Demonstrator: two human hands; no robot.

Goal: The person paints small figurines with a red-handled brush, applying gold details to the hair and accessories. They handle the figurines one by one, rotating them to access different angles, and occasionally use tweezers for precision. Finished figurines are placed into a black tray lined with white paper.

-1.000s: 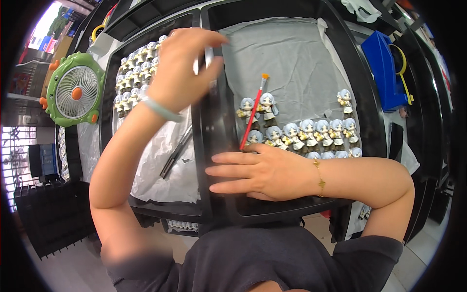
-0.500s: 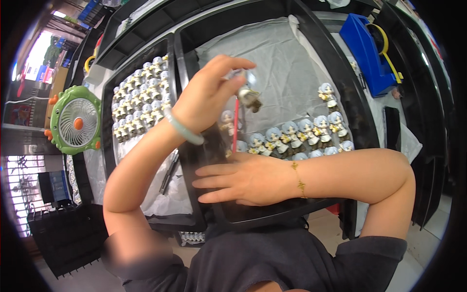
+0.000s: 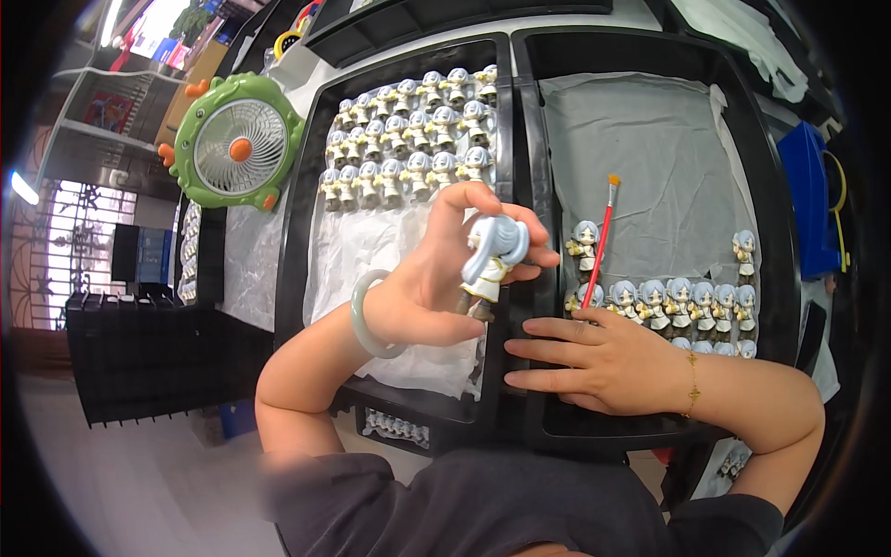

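My left hand [image 3: 422,269], a pale green bangle on its wrist, grips a small figurine [image 3: 499,249] with light blue-grey hair, white clothes and brown boots. The figurine is turned with its back and side showing, held over the right edge of the left tray [image 3: 299,243]. A paintbrush [image 3: 605,232] with a red handle and tan bristles points up from my right hand [image 3: 617,362], its lower end by the thumb. The other fingers of that hand stretch left over the near part of the right tray [image 3: 531,116].
Rows of similar figurines [image 3: 394,135] stand at the far end of the left tray; more figurines [image 3: 679,304] line the near part of the right one, on grey sheeting. A green fan [image 3: 243,153] stands left, a blue tape dispenser [image 3: 806,200] right.
The view has swung left. My left hand has carried the figurine from above the right tray to the left tray's edge and turned it. The brush now shows in full.
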